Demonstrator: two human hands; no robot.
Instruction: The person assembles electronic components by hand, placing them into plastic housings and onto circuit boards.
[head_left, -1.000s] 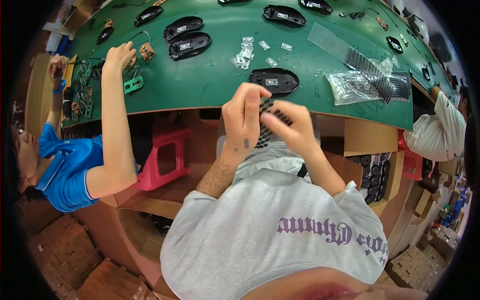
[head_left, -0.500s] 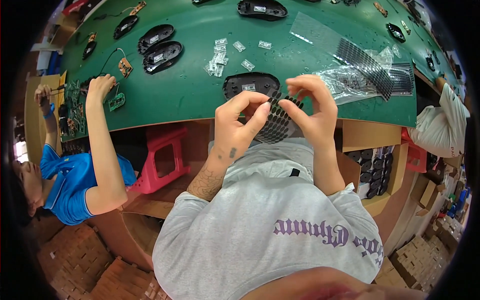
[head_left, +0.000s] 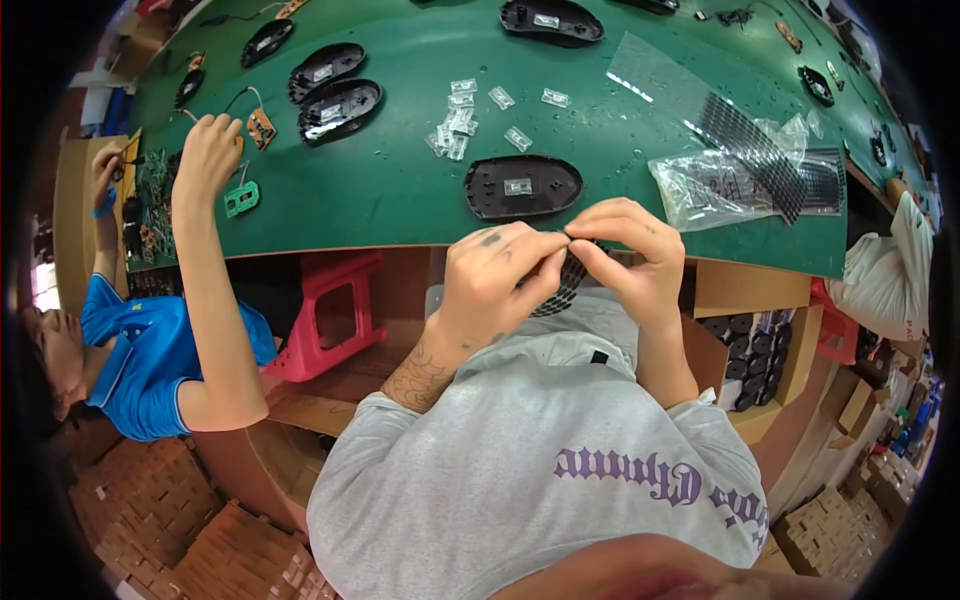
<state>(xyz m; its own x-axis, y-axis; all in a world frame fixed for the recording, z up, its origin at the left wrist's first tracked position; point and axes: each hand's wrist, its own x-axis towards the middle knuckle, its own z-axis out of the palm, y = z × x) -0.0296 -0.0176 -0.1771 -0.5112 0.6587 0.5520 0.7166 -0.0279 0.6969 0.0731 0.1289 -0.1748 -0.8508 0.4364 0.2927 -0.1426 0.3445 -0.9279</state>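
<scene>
Green table (head_left: 400, 200), dotted sheet (head_left: 572, 285) held at its near edge

Workshop seating flanked the table, and well to the left of the left hand sat a co-worker in blue (head_left: 150, 350), beside a pile of circuit boards (head_left: 155, 190) and a single green board (head_left: 241, 199). Nearer, yet still left of that hand and beyond it, two black shells (head_left: 352, 104) lay side by side. Straight ahead of it was a scatter of small clear pieces (head_left: 460, 120).

The left hand (head_left: 500, 275) pinched the sheet's upper part between thumb and forefinger, and the rest hung below the fingertips, over the lap. Just beyond those fingertips rested another black shell (head_left: 552, 190). The right hand (head_left: 635, 255) had its thumb and forefinger pressed together at the sheet's top edge, meeting the left; whether they gripped the sheet itself or one dot was too small to tell.

The sheet looked light, thin and bendy, so it probably flopped unless held close to where it was worked; its margin seemed the safest hold, as the dots might be tacky.

Right of the right hand and beyond it lay a clear plastic bag (head_left: 685, 190), with a dark patterned strip (head_left: 750, 150) across it.
</scene>
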